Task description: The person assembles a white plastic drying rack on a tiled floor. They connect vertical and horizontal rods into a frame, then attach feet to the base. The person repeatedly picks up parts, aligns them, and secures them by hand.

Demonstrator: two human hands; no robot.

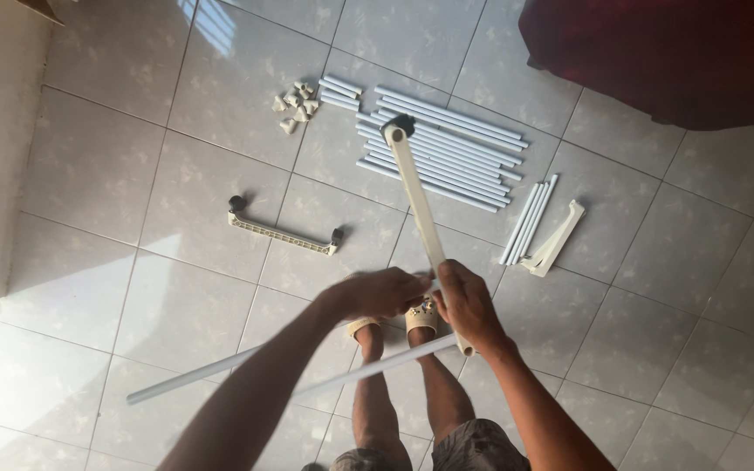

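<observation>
My right hand (469, 305) grips the near end of a cream plastic bar (419, 205) that points away from me and ends in a dark wheel (397, 128). My left hand (377, 292) is closed against the same near end of the bar, beside the right hand. Below both hands a long white tube (220, 372) runs across at a slant, its right end hidden behind my right hand; whether a hand holds it is unclear. My legs and sandalled feet (421, 318) show beneath.
On the tiled floor lie a pile of white tubes (442, 148), a few short tubes (339, 92), small cream connectors (296, 103), a second cream bar with wheels (281, 233), three tubes (527, 222) beside a cream bracket (556, 240). A dark red cloth (674, 52) fills the upper right.
</observation>
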